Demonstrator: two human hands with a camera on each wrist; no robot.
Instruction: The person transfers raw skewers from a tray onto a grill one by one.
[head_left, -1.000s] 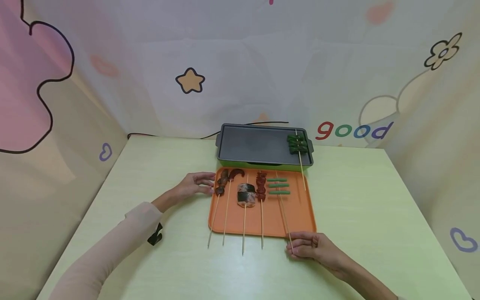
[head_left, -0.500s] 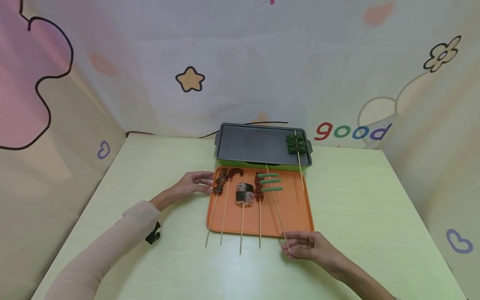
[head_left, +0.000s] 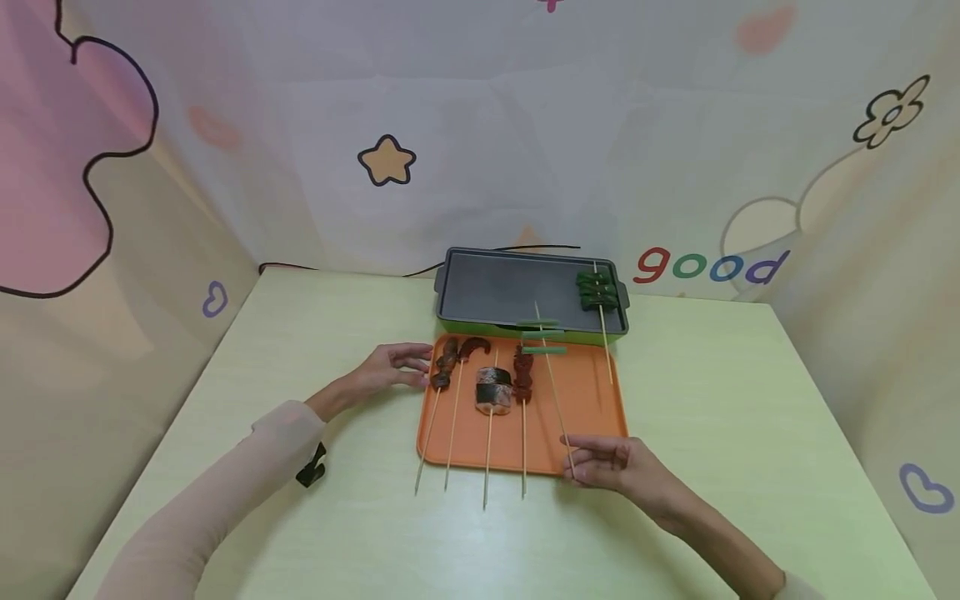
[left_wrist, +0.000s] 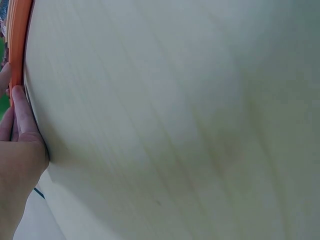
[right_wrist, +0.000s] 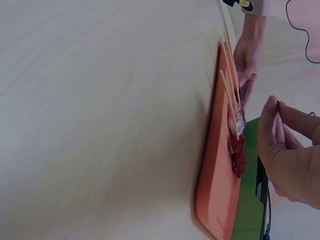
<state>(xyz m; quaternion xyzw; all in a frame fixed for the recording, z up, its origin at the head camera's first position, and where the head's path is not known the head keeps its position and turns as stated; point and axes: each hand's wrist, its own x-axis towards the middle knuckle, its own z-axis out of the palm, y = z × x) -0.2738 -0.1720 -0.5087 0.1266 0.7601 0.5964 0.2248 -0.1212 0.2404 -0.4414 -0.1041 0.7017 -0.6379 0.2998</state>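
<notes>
My right hand (head_left: 626,475) pinches the lower end of a skewer with several green pieces (head_left: 544,335); its top overlaps the front edge of the grey grill plate (head_left: 502,287). In the right wrist view that hand (right_wrist: 292,150) has thumb and fingertips together above the orange tray. My left hand (head_left: 375,372), fingers extended, touches the left edge of the orange tray (head_left: 573,400); the left wrist view shows its fingers (left_wrist: 25,112) against the tray wall (left_wrist: 18,45). On the tray lie a rice-and-seaweed skewer (head_left: 492,392), a red meat skewer (head_left: 522,375), a brown one (head_left: 444,367) and a curved reddish one (head_left: 472,346).
A dark green leafy skewer (head_left: 597,292) lies on the grill plate's right end, its stick reaching over the tray. A small black object (head_left: 311,468) is near my left forearm. A black cable (head_left: 288,267) runs along the table's back edge, below the patterned curtain.
My right hand has lifted and moved the green-piece skewer left and away from me, from over the tray to the grill's front edge. My left hand has stayed at the tray's edge.
</notes>
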